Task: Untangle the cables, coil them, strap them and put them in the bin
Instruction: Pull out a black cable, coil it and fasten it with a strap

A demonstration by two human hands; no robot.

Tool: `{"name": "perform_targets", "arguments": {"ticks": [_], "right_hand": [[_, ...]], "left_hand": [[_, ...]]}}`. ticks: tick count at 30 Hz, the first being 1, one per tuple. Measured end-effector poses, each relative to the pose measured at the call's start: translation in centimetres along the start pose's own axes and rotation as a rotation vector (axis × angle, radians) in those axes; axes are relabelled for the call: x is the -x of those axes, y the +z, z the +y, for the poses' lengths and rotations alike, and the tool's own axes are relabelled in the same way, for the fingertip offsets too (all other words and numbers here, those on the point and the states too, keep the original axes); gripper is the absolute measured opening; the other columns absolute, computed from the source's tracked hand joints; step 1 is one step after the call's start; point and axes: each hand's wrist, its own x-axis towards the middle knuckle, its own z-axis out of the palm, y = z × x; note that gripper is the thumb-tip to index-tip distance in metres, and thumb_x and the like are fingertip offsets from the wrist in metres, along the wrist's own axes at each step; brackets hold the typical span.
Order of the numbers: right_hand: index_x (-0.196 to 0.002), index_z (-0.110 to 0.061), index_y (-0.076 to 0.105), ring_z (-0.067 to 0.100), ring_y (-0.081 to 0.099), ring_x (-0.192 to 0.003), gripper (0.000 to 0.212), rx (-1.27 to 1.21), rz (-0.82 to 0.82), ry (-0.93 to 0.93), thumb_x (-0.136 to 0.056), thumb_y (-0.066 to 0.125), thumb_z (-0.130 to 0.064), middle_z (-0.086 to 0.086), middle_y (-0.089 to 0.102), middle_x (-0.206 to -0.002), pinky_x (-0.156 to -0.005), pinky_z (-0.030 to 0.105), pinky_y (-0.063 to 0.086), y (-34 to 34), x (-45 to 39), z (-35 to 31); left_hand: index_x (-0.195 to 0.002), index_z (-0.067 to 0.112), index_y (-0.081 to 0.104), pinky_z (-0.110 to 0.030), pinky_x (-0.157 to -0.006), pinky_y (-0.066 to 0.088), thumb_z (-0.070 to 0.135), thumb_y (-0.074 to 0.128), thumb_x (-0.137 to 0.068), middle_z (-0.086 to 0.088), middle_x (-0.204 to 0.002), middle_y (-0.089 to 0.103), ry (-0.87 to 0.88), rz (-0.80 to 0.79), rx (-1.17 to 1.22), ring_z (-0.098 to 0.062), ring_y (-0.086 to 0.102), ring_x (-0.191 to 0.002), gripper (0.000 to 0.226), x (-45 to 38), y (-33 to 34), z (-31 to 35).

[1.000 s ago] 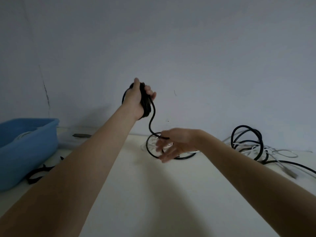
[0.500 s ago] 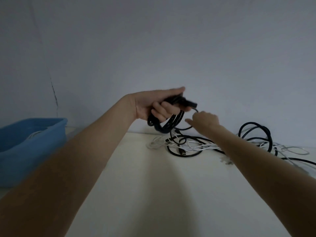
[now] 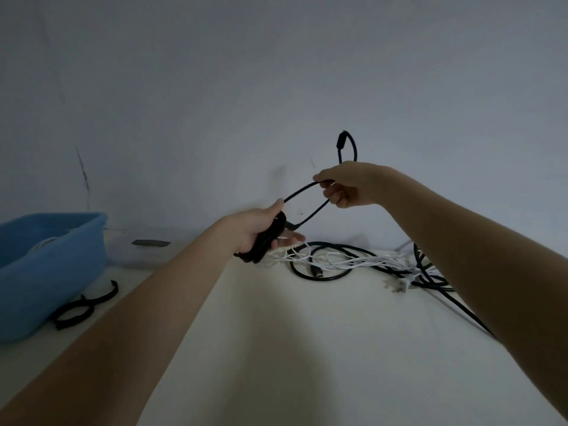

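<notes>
My left hand (image 3: 261, 230) grips a black cable coil (image 3: 266, 241) above the table, left of the cable pile. My right hand (image 3: 347, 187) is raised higher and to the right and pinches the loose end of the same black cable (image 3: 302, 192). That end runs in a loop from the coil through my fingers, and its plug (image 3: 341, 141) sticks up above my right hand. On the table behind lies a tangle of white cables (image 3: 347, 261) and black cables (image 3: 319, 273).
A blue bin (image 3: 52, 265) stands at the left edge with a white cable inside. Black straps (image 3: 83, 307) lie on the table in front of it. More black cable (image 3: 455, 302) trails off to the right. A pale wall rises behind the table.
My right hand has risen and drawn the cable's end up and right into a loop. My left hand with the coil has dropped lower and turned.
</notes>
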Motion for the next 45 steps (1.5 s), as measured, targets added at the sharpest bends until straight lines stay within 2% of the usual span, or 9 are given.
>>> {"name": "perform_targets", "arguments": {"ticks": [3, 8, 14, 19, 23, 30, 37, 41, 45], "right_hand": [[-0.074, -0.012, 0.043, 0.009, 0.039, -0.039, 0.026, -0.007, -0.011, -0.037, -0.096, 0.051, -0.023, 0.002, 0.046, -0.056, -0.036, 0.015, 0.031, 0.7, 0.7, -0.2], [-0.079, -0.014, 0.04, 0.01, 0.043, -0.031, 0.026, 0.074, -0.097, -0.042, -0.1, 0.041, -0.029, 0.0, 0.052, -0.041, -0.035, 0.013, 0.031, 2.5, 1.6, 0.6], [-0.084, -0.014, 0.034, 0.012, 0.046, -0.035, 0.024, 0.009, -0.342, 0.014, -0.102, 0.031, -0.03, 0.004, 0.053, -0.044, -0.035, 0.014, 0.033, 4.2, 1.9, 2.4], [-0.082, -0.015, 0.036, 0.011, 0.049, -0.036, 0.027, -0.035, -0.435, 0.019, -0.103, 0.028, -0.029, 0.005, 0.056, -0.048, -0.036, 0.014, 0.033, 3.6, 2.2, 3.2], [-0.082, -0.017, 0.037, 0.008, 0.044, -0.033, 0.026, -0.055, -0.502, 0.0, -0.103, 0.028, -0.029, 0.01, 0.063, -0.058, -0.033, 0.015, 0.033, 3.5, 2.3, 3.6], [-0.078, -0.017, 0.042, 0.008, 0.044, -0.034, 0.031, 0.066, -0.616, 0.058, -0.1, 0.035, -0.037, 0.012, 0.07, -0.07, -0.034, 0.013, 0.033, 3.1, 2.0, 4.6], [-0.085, -0.007, 0.053, 0.012, 0.05, -0.049, 0.017, 0.563, -0.213, -0.021, -0.094, 0.054, -0.022, 0.003, 0.063, -0.066, -0.05, 0.018, 0.043, 1.6, 0.2, 5.0], [-0.077, -0.003, 0.059, 0.026, 0.058, -0.066, 0.028, 0.755, 0.277, -0.186, -0.095, 0.049, -0.023, 0.013, 0.059, -0.072, -0.063, 0.029, 0.048, -1.3, -0.9, 3.2], [-0.063, -0.008, 0.052, 0.022, 0.056, -0.052, 0.048, 0.812, 0.238, -0.134, -0.094, 0.049, -0.044, 0.005, 0.055, -0.06, -0.052, 0.027, 0.047, -2.1, 0.2, 1.9]], "left_hand": [[-0.11, 0.001, 0.045, -0.013, -0.031, 0.031, 0.058, 0.026, -0.096, -0.009, -0.072, 0.073, 0.115, 0.125, 0.16, -0.017, 0.068, -0.052, 0.062, -0.5, 0.6, 0.4], [-0.112, 0.004, 0.045, -0.015, -0.033, 0.035, 0.059, 0.032, -0.094, -0.009, -0.081, 0.068, 0.239, 0.297, 0.337, -0.016, 0.066, -0.055, 0.059, -1.5, 0.2, 1.8], [-0.086, 0.011, 0.052, -0.018, -0.059, 0.051, 0.045, 0.048, -0.095, -0.001, -0.088, 0.067, 0.425, 0.37, 0.457, -0.01, 0.063, -0.065, 0.035, -2.0, 1.1, 3.3], [-0.082, 0.008, 0.049, -0.021, -0.059, 0.055, 0.025, 0.049, -0.098, -0.002, -0.061, 0.069, 0.526, 0.243, 0.585, -0.011, 0.064, -0.055, 0.024, -1.8, 2.1, 3.9], [-0.081, 0.007, 0.05, -0.021, -0.054, 0.053, 0.026, 0.045, -0.099, 0.005, -0.041, 0.045, 0.531, 0.058, 0.684, -0.005, 0.04, -0.032, 0.027, -1.3, 2.9, 4.4], [-0.093, 0.007, 0.057, -0.011, -0.033, 0.025, 0.042, 0.034, -0.099, 0.011, -0.035, 0.03, 0.452, -0.36, 0.346, -0.003, 0.029, -0.027, 0.043, 1.5, 3.8, 5.7], [-0.09, 0.005, 0.056, -0.011, -0.031, 0.02, 0.04, 0.038, -0.086, 0.014, -0.034, 0.031, 0.218, -0.626, -0.216, 0.002, 0.026, -0.024, 0.04, 4.5, 4.8, 5.7], [-0.09, 0.005, 0.055, -0.01, -0.03, 0.02, 0.042, 0.04, -0.085, 0.013, -0.037, 0.031, 0.043, -0.605, -0.428, 0.002, 0.025, -0.025, 0.041, 4.5, 4.3, 4.9], [-0.093, 0.005, 0.056, -0.011, -0.032, 0.023, 0.042, 0.04, -0.091, 0.011, -0.042, 0.03, -0.001, -0.441, -0.421, 0.001, 0.025, -0.028, 0.04, 3.7, 2.9, 4.1]]}}
